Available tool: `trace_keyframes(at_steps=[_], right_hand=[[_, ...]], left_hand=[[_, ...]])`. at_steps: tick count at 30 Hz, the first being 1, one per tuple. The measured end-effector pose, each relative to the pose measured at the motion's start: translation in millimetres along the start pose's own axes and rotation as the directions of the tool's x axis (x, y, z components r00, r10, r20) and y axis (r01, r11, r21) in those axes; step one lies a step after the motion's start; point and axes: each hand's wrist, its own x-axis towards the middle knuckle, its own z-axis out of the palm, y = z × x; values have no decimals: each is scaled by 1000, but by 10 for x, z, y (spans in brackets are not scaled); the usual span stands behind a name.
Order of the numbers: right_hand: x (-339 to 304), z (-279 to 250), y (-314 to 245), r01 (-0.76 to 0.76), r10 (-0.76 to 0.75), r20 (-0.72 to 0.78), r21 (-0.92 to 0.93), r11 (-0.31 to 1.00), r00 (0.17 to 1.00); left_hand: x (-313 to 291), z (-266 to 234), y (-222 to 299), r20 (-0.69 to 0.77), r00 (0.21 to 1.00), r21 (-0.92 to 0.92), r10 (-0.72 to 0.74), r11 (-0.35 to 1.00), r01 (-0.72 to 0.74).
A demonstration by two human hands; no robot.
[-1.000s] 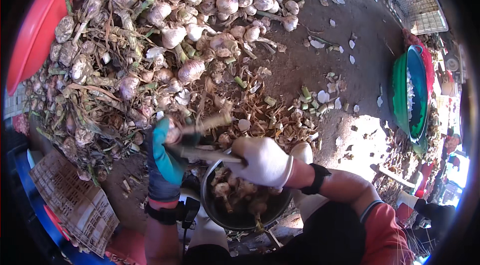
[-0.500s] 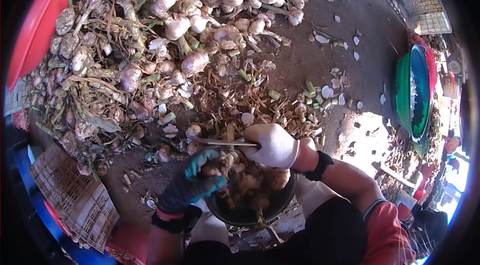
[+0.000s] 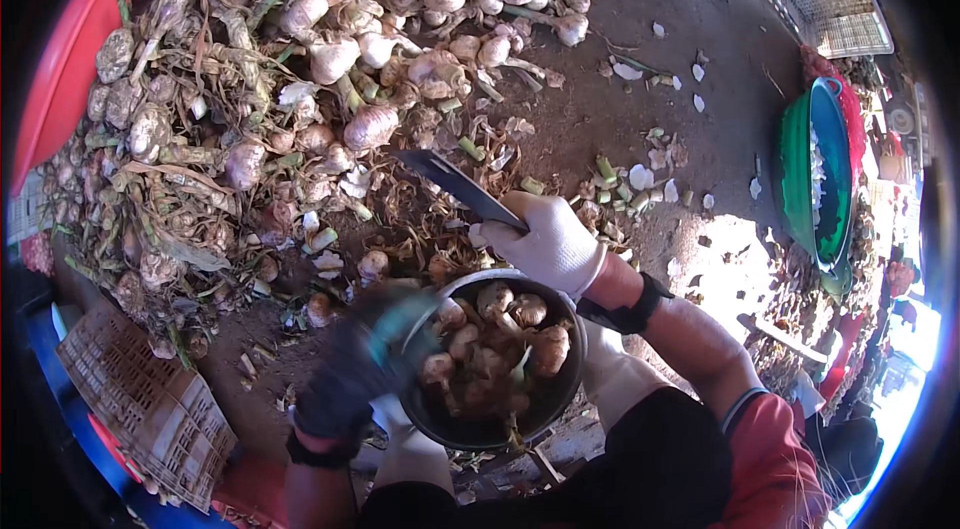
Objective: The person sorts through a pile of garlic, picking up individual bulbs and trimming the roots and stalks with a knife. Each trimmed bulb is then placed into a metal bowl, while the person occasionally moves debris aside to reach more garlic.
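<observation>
My right hand [image 3: 552, 245], in a white glove, is closed around a knife [image 3: 462, 187]. Its broad dark blade points up and left, above loose husks. Between my legs a dark bucket [image 3: 572, 384] holds several trimmed garlic bulbs [image 3: 548, 350]. My left hand [image 3: 368, 354], in a dark glove with teal fingers, is at the bucket's left rim. Motion smears its fingers, so I cannot make out whether it holds anything. Ahead and to the left lies a big heap of garlic [image 3: 332, 59] with stems and dry leaves.
A red tub [image 3: 75, 54] stands at the far left edge. A woven plastic crate [image 3: 150, 394] leans at lower left. To the right is a green basin [image 3: 800, 174] with pale pieces in it, and a pale crate [image 3: 835, 4] lies farther back. Cut stems and skins litter the floor.
The knife has swung from nearly level to a raised slant, away from the bulb. My left hand has moved left and down; the bulb it held is no longer visible there. More of the bucket shows.
</observation>
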Motion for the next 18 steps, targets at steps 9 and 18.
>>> trace_keyframes(at_steps=[9, 18], right_hand=[[-34, 118, 79, 95, -94, 17, -60, 994, 995], [-37, 239, 21, 314, -308, 65, -259, 913, 949]], left_hand=[[521, 175, -1597, -302, 808, -394, -506, 838, 378], [241, 85, -448, -118, 975, -282, -189, 948, 150]])
